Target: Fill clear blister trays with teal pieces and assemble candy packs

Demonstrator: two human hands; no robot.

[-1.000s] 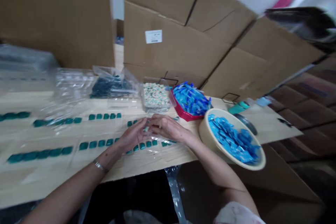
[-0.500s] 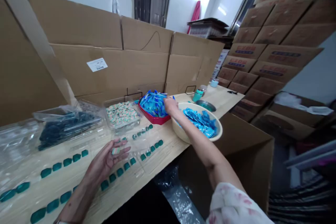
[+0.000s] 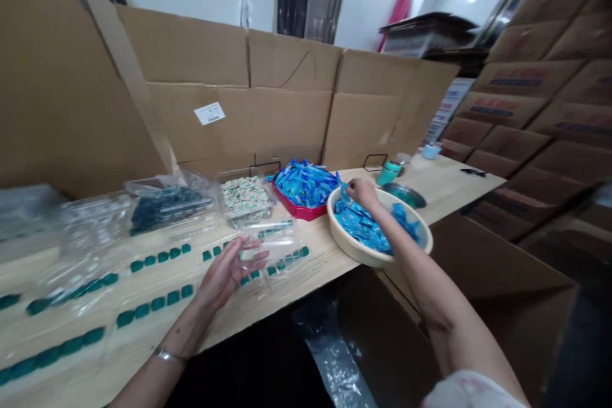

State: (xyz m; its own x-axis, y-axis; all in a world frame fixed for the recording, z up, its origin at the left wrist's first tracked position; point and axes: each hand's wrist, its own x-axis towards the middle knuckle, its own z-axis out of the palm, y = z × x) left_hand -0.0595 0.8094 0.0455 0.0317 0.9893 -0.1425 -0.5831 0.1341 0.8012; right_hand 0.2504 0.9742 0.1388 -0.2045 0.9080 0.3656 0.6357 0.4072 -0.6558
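Observation:
My left hand (image 3: 234, 268) is palm up over the table, fingers loosely curled around a small white-and-green piece (image 3: 247, 255). Just beyond its fingertips is a clear plastic tray (image 3: 275, 233); whether they touch it I cannot tell. Over the left side of a cream bowl (image 3: 351, 250) full of shiny blue packets (image 3: 363, 228), my right hand (image 3: 362, 192) is closed in a pinch, a blue packet (image 3: 343, 192) at its fingertips. Beside the bowl, a red tray (image 3: 302, 210) holds a heap of slim blue sachets (image 3: 306, 183).
Dark green pieces (image 3: 157, 303) lie in rows in clear trays along the table (image 3: 210, 328). Behind them stand a clear box of small white-and-green pieces (image 3: 246, 194) and a bag of dark pieces (image 3: 165, 207). A turquoise bottle (image 3: 389, 172) and metal bowl (image 3: 406, 194) are farther right.
My right hand has moved from the edge of the red tray to over the cream bowl. The camera view has turned left. My left hand still holds the small piece.

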